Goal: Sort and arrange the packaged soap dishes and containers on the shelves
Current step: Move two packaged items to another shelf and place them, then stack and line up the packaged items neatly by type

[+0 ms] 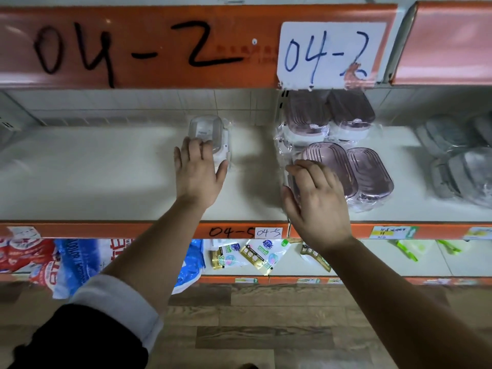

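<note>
Left hand [198, 177]: we rested flat fingers on the clear container [206, 130], up-left of the 04-5 tag [268, 232].
Right hand [316, 202]: fingers spread loose over pink soap dish [335, 166], up-right of tag.

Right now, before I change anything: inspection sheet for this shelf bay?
Surface: white shelf, orange front edge marked 04-5.
Job's things: one wrapped clear container alone mid-shelf; four wrapped pink soap dishes in two rows to its right; wrapped grey dishes far right, blurred.
Clutter: nothing seen on this shelf.
Hands: left hand rests its fingers on the clear container's near end; right hand lies with spread fingers on the front-left pink dish.
Cables: nothing seen.
Surroundings: paper label reading 04-2 on the orange header above; lower shelf holds bagged goods and sachets; wood-pattern floor.
</note>
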A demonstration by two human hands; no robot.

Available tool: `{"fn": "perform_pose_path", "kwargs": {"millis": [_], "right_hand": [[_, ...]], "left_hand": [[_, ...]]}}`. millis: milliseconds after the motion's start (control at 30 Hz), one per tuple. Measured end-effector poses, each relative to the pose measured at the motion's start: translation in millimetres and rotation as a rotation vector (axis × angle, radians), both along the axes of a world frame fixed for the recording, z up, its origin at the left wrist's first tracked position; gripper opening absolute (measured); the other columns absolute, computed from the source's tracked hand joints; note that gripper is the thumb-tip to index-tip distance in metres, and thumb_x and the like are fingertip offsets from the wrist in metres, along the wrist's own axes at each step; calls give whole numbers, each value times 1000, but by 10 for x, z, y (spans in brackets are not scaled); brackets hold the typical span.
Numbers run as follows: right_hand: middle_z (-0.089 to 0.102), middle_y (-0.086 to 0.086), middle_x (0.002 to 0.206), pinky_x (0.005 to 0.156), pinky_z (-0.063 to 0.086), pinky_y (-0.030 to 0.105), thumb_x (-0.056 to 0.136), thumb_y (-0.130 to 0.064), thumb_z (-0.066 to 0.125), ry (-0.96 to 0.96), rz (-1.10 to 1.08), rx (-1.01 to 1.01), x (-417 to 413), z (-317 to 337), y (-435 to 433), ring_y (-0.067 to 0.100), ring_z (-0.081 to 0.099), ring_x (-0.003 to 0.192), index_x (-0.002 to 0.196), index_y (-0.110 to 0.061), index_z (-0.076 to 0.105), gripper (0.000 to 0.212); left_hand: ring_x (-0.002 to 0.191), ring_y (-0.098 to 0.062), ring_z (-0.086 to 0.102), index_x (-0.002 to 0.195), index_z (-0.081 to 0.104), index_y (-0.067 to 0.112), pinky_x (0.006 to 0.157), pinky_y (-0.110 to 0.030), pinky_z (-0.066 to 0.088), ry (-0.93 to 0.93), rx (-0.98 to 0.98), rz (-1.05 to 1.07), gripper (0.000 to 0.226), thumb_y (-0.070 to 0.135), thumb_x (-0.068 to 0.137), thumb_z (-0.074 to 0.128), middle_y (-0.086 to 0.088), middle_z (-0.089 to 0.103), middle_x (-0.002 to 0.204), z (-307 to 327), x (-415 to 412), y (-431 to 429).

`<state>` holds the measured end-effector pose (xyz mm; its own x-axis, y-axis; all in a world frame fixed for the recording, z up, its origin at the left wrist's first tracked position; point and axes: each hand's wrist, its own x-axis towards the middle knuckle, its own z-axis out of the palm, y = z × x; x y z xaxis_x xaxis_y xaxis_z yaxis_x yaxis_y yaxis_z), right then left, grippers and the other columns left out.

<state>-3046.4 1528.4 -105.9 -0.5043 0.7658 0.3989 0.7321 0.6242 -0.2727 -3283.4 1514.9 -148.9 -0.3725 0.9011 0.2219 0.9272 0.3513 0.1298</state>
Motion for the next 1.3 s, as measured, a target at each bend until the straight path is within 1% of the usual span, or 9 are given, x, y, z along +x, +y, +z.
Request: {"fn": "perform_pose_path", "kwargs": {"millis": [67, 133, 233, 333, 533, 700, 900, 1200, 1300], "right_hand": [[62, 17, 118, 98, 42, 45, 89, -21, 58, 0, 2, 3, 54, 27, -37, 38, 56, 110, 117, -1, 62, 34], [62, 17, 117, 98, 44, 46, 90, -20, 58, -3, -1, -8, 136, 72, -87, 37, 56, 110, 116, -2, 62, 33], [61, 15, 117, 96, 44, 46, 92, -23, 53, -12, -26, -37, 295, 148, -179, 36, 55, 110, 116, -3, 62, 33], [62, 15, 115, 93, 44, 45, 93, -29, 45, -3, -54, -45, 488, 251, -266, 37, 56, 107, 114, -4, 63, 38], [63, 14, 114, 90, 44, 44, 92, -30, 42, 40, -70, -53, 1002, 608, -422, 38, 57, 105, 112, -4, 64, 40], [64, 15, 112, 90, 46, 46, 90, -21, 53, 91, -88, -41, 1675, 1042, -580, 39, 57, 101, 112, -2, 63, 31], [64, 14, 107, 86, 46, 47, 91, -17, 59, 133, -129, 6, 2500, 1633, -682, 40, 57, 99, 114, -5, 63, 27], [61, 17, 95, 77, 45, 45, 89, -22, 55, 134, -180, 170, 3555, 2484, -366, 40, 55, 87, 103, -2, 62, 25], [63, 15, 97, 80, 46, 44, 87, -20, 54, 165, -169, 224, 3767, 2636, -159, 39, 56, 88, 106, -3, 64, 28]], "left_hand": [[127, -38, 44, 128, 53, 3, 114, -52, 24, 13, 43, -68, 52, 42, 95, 41, -19, 51, 126, 24, 153, -157], [110, -35, 55, 123, 58, 6, 105, -49, 33, 31, 71, -141, 51, 43, 95, 38, -16, 57, 116, 63, 340, -320], [97, -32, 59, 117, 64, 9, 92, -45, 39, 47, 118, -213, 46, 40, 94, 39, -11, 62, 109, 144, 600, -504], [96, -30, 60, 114, 66, 9, 90, -43, 36, 61, 164, -253, 44, 39, 94, 40, -9, 63, 108, 285, 845, -614], [87, -26, 61, 104, 66, 12, 91, -42, 32, 44, 239, -266, 37, 35, 95, 39, -4, 63, 102, 729, 1433, -811], [82, -22, 61, 101, 65, 14, 90, -43, 35, -14, 268, -264, 33, 33, 97, 38, -1, 64, 99, 1229, 2095, -1035], [79, -22, 61, 103, 65, 15, 90, -40, 34, 20, 350, -333, 32, 32, 97, 39, 2, 68, 88, 1896, 2932, -1199], [79, -27, 65, 105, 67, 12, 88, -41, 34, 78, 452, -399, 38, 34, 94, 38, -5, 70, 88, 2946, 3902, -752], [83, -28, 65, 109, 66, 12, 93, -43, 35, 90, 433, -411, 40, 36, 95, 36, -5, 70, 92, 3134, 4048, -494]]}}
